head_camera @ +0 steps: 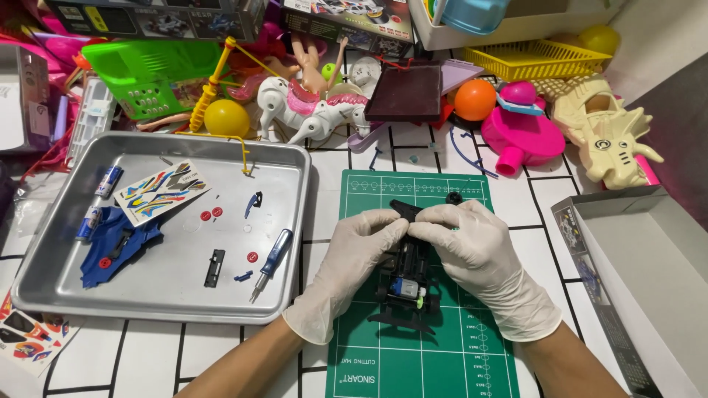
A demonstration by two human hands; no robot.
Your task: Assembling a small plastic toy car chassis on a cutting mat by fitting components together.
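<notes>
Gripping a black toy car chassis (407, 276), gloved left hand (352, 254) and right hand (479, 254), fingers closed

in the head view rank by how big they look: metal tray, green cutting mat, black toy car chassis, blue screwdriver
1. metal tray
2. green cutting mat, partly cut off by the frame edge
3. black toy car chassis, partly hidden under both gloved hands
4. blue screwdriver
</notes>
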